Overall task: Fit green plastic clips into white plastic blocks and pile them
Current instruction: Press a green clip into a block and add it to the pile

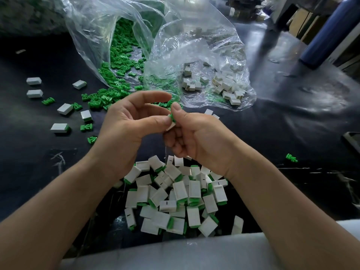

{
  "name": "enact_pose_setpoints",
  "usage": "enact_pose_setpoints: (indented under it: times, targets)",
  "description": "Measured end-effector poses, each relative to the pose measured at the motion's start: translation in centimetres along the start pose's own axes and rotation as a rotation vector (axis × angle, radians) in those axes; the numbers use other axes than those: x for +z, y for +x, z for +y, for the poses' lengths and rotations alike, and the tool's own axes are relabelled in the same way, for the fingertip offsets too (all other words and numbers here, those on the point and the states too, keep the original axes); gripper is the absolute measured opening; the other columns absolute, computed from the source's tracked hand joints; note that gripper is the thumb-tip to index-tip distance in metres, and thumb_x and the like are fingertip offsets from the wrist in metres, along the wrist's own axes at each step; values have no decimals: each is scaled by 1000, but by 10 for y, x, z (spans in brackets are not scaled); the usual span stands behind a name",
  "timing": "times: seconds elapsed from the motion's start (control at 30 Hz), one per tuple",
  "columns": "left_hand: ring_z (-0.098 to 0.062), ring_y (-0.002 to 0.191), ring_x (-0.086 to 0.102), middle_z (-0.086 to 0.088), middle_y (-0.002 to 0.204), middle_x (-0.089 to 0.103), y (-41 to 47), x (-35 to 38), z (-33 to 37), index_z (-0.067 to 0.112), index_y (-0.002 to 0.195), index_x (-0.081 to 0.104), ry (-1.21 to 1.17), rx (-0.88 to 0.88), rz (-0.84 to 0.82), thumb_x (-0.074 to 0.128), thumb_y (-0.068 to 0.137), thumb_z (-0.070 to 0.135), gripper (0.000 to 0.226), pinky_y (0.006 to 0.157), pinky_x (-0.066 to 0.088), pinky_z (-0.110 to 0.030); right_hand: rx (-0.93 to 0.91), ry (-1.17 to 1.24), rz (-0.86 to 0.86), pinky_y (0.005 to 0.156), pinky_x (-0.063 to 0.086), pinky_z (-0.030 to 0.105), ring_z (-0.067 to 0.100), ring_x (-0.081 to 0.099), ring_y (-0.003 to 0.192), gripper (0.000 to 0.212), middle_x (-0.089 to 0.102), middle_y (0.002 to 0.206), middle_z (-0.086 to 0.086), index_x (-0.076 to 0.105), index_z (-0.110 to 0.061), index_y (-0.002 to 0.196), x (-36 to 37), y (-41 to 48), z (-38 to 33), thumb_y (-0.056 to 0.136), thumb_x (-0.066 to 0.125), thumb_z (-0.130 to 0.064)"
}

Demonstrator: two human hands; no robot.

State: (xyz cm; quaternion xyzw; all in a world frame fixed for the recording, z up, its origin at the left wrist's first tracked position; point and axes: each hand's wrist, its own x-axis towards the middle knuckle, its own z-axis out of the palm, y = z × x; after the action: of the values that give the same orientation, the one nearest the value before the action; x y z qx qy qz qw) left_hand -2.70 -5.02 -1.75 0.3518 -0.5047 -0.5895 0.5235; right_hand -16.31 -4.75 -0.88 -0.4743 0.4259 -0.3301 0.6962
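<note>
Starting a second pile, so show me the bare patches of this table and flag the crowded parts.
Bare table lies on the right, between the bag of white blocks and the lone green clip. Another bare patch sits far left, below the scattered blocks. Crowded: the finished pile and the spilled green clips at centre back.

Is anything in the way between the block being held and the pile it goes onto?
Nothing visible. The right hand grips the block, its clip at the top, with the thumb of the left hand against it. The pile lies nearer the person, below the hands, with only open space between.
</note>
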Motion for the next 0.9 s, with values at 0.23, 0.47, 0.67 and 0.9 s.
enact_pose_setpoints:
  times: [0.23, 0.47, 0.67, 0.9]
  targets:
    - [-22, 49, 60, -7, 63, 68, 0, 0, 3, 6, 92, 62, -33, -53, -7, 59, 61, -5, 33, 54, 53, -28, -61, -209, 24, 50, 32, 21, 8, 42, 48, 38, 52, 55, -4, 52, -13, 72, -3, 0, 0, 96, 35, -38]
    - [-22, 52, 61, -9, 70, 69, 0, 0, 3, 6, 94, 63, -38, -36, -9, 62, 61, -8, 35, 54, 52, -30, -59, -228, 33, 49, 34, 20, 9, 45, 47, 46, 55, 51, -5, 53, -13, 69, -3, 0, 0, 96, 31, -44]
    - [-24, 49, 62, -9, 65, 69, 0, -1, 1, 6, 92, 63, 1, -57, -11, 66, 57, -10, 39, 51, 54, -31, -111, -372, 110, 45, 36, 10, -2, 43, 43, 42, 51, 59, -1, 50, -16, 68, 1, -2, 5, 98, 30, -38]
    - [-21, 58, 67, -7, 69, 71, 0, -1, -2, 10, 93, 64, 19, -51, 3, 64, 59, -7, 38, 56, 56, -28, -120, -508, 185, 55, 28, 20, 5, 37, 53, 39, 44, 62, -5, 45, -19, 67, 4, 2, 8, 98, 30, -38]
